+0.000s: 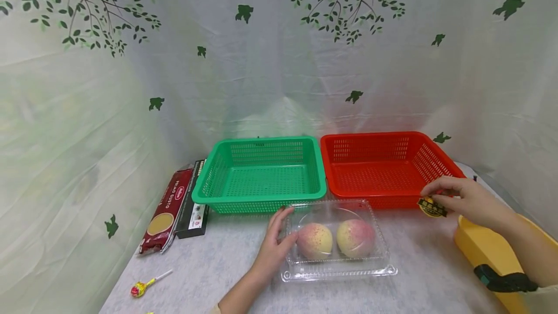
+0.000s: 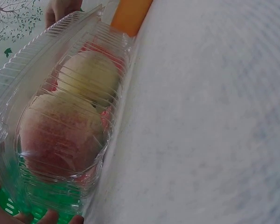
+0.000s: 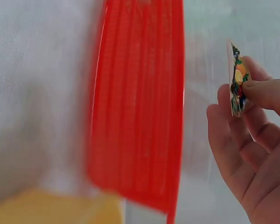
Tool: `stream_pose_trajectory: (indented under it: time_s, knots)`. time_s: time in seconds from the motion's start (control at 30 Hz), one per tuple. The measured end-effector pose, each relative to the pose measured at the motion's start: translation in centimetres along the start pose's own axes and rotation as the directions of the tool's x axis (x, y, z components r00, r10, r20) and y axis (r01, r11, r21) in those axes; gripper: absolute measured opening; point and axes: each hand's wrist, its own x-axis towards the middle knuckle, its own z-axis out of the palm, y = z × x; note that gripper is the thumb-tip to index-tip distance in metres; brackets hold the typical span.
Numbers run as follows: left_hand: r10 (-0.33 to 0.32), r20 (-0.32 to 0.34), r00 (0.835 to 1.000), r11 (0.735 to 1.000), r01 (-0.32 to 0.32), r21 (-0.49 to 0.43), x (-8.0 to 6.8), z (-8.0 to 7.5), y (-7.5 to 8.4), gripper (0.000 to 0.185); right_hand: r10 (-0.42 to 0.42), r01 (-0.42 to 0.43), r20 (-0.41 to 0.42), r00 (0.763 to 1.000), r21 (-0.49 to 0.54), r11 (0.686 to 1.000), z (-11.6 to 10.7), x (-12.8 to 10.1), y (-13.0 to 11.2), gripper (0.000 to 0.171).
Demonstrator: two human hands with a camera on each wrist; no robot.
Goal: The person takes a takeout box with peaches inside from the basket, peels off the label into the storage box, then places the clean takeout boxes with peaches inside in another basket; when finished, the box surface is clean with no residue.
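Note:
A clear plastic clamshell container (image 1: 340, 268) holds two peaches, one on the left (image 1: 315, 241) and one on the right (image 1: 355, 238). My left hand (image 1: 272, 246) grips its left side, thumb against the lid and fingers along the edge. In the left wrist view, fingertips (image 2: 49, 216) show at the container's end. My right hand (image 1: 472, 202) pinches a small black and gold label (image 1: 431, 206) between thumb and fingers, near the red basket's front right corner. The right wrist view shows fruit pictures on the label (image 3: 238, 81), seen nearly edge-on.
Behind the container stand a green basket (image 1: 261, 205) and a red basket (image 1: 375, 201). A yellow bin (image 1: 484, 246) is under my right forearm. At left lie a dark red packet (image 1: 167, 212), a black box (image 1: 192, 214) and a lollipop (image 1: 148, 285).

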Motion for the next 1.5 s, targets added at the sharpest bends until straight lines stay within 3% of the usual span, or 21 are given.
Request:
stream_pose_trajectory:
  time_s: [0.2,0.5,0.7,0.87,1.27,1.5]
  knots:
    - [0.011,-0.001,1.000,1.000,-0.011,0.001,0.0,0.0,0.0,0.059,0.154,-0.156,0.090,0.984,0.011,0.988,-1.9,-1.4,3.3,0.021]
    - [0.026,-0.001,1.000,1.000,-0.026,0.004,0.0,-0.1,0.0,0.059,0.338,-0.331,0.177,0.924,-0.068,0.941,-3.4,-2.4,7.3,0.026]
    - [0.029,-0.002,1.000,1.000,-0.029,0.003,0.1,-0.1,0.0,0.058,0.430,-0.434,0.271,0.861,-0.048,0.900,-3.1,-3.7,10.2,0.028]
    - [0.036,-0.003,0.999,0.999,-0.036,0.002,0.1,-0.1,0.0,0.058,0.489,-0.494,0.303,0.818,-0.063,0.867,-2.2,-4.7,12.2,0.028]
    - [0.020,0.005,1.000,1.000,-0.020,0.003,0.2,-0.1,0.1,0.056,0.513,-0.532,0.308,0.802,-0.025,0.846,-1.1,-5.6,13.7,0.022]
    - [0.013,0.000,1.000,1.000,-0.013,0.002,0.2,-0.2,0.0,0.056,0.479,-0.465,0.308,0.822,-0.123,0.877,-0.9,-5.3,14.0,0.034]
